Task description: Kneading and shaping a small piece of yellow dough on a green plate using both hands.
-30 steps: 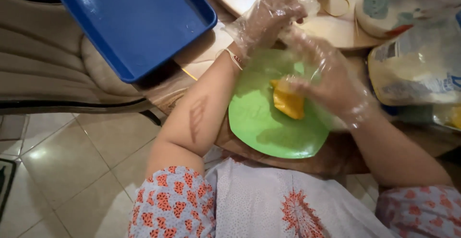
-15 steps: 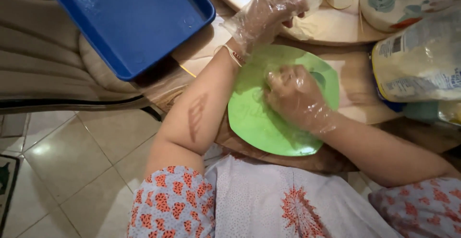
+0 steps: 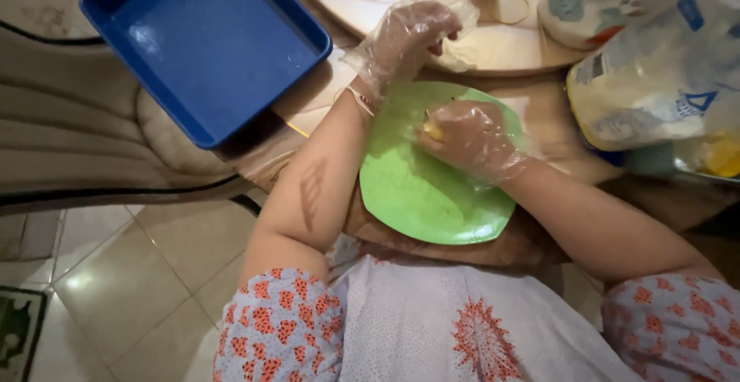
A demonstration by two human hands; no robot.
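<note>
Over the green plate (image 3: 432, 197), my gloved right hand (image 3: 470, 139) is curling shut, its grip closing on a yellow piece of food (image 3: 432, 128); my gloved left hand (image 3: 408, 35) is hovering beyond the rim, fingers loosely bent, holding nothing.

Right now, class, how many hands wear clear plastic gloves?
2. The left hand in a clear plastic glove reaches above the round green plate; the gloved right hand is closed around a small yellow piece of food over that plate.

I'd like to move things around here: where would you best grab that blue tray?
Probably by the near right rim of the blue tray, coming from above: it lies flat and empty, its raised wall gives fingers an edge, and that corner sits closest to the left hand.
</note>
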